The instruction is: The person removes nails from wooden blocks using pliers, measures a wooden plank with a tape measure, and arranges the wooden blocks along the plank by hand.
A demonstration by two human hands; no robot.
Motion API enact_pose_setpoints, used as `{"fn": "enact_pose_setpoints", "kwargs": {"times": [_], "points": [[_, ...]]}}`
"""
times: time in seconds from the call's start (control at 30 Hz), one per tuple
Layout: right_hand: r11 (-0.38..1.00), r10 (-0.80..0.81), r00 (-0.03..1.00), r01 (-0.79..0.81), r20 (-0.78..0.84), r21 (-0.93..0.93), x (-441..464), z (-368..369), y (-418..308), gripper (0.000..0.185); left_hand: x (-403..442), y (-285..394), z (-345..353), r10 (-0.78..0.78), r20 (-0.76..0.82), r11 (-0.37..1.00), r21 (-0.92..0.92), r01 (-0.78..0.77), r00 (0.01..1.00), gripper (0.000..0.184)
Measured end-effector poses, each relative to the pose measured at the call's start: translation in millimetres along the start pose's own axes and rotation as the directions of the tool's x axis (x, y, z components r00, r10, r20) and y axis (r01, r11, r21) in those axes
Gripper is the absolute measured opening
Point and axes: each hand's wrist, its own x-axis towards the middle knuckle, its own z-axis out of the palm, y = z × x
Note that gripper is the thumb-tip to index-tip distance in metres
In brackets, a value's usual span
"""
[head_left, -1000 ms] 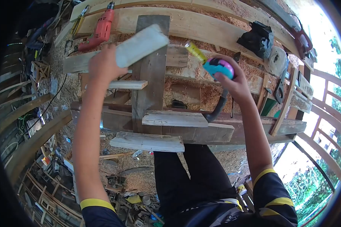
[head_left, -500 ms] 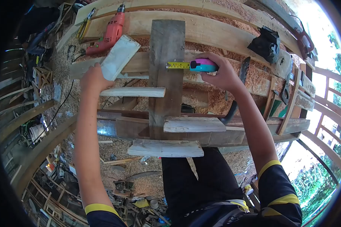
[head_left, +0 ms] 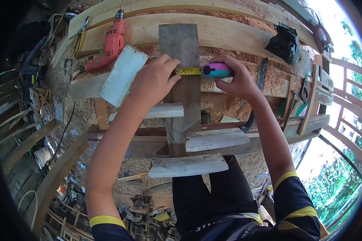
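Observation:
My right hand is closed round a pink and turquoise tape measure. A short length of its yellow blade is pulled out across a dark upright plank. My left hand pinches the blade's free end at the plank's left edge. Beside that hand a pale painted wood piece lies at a slant. Below it are three more whitish pieces: one under my left wrist, one to the right and one nearest my body.
A red drill and yellow-handled pliers lie at the upper left on long planks. A handsaw, a black plastic bag and wooden slats are at the right. Sawdust covers much of the ground.
My left hand has let go of the slanted wood piece and moved right to the tape's end. The slanted piece now rests lower. My right hand keeps the tape measure nearly in place.

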Motion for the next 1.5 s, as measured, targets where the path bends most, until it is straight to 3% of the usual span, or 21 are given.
{"fn": "enact_pose_setpoints", "kwargs": {"times": [0.07, 0.13, 0.27, 0.37, 0.67, 0.87, 1.17, 1.5], "points": [[1.000, -0.014, 1.000, 0.014, -0.012, 0.006, -0.2, 1.9, 4.0, 0.047, 12.1, -5.7, 17.6, 0.065, -0.033, 0.997, 0.035, -0.064, 0.997, 0.032], [1.000, -0.020, 1.000, 0.021, -0.014, 0.014, -0.7, 2.9, 7.6, 0.047, 18.9, -11.4, 16.4, 0.037, 0.018, 0.997, -0.070, -0.036, 0.999, 0.027], [1.000, -0.008, 0.999, 0.009, -0.038, 0.030, 0.1, 3.7, 4.7, 0.046, 22.2, -19.6, 15.0, -0.090, 0.118, 0.939, -0.321, 0.123, 0.989, 0.021], [1.000, -0.021, 0.998, 0.021, -0.052, -0.002, -0.8, 2.8, 7.9, 0.046, 22.3, -12.5, 14.1, -0.160, 0.129, 0.918, -0.344, 0.195, 0.979, 0.021], [1.000, -0.013, 0.998, 0.013, -0.066, 0.000, -6.6, -5.0, 16.3, 0.049, 26.2, -2.2, 18.8, -0.201, 0.123, 0.914, -0.332, 0.231, 0.972, 0.019], [0.999, 0.001, 0.998, -0.004, -0.064, -0.040, -4.7, -8.6, 12.3, 0.049, 29.5, 6.2, 15.2, -0.307, 0.171, 0.874, -0.338, 0.349, 0.936, 0.016], [0.999, -0.022, 0.999, 0.020, -0.047, -0.037, -2.9, -10.9, 9.5, 0.047, 33.2, -2.3, 19.7, -0.303, 0.156, 0.868, -0.363, 0.340, 0.940, 0.016], [0.995, -0.067, 0.996, 0.062, -0.059, -0.076, -0.9, -9.4, 8.4, 0.045, 49.0, 11.8, 6.6, -0.283, 0.252, 0.937, -0.134, 0.323, 0.925, 0.014]]}}
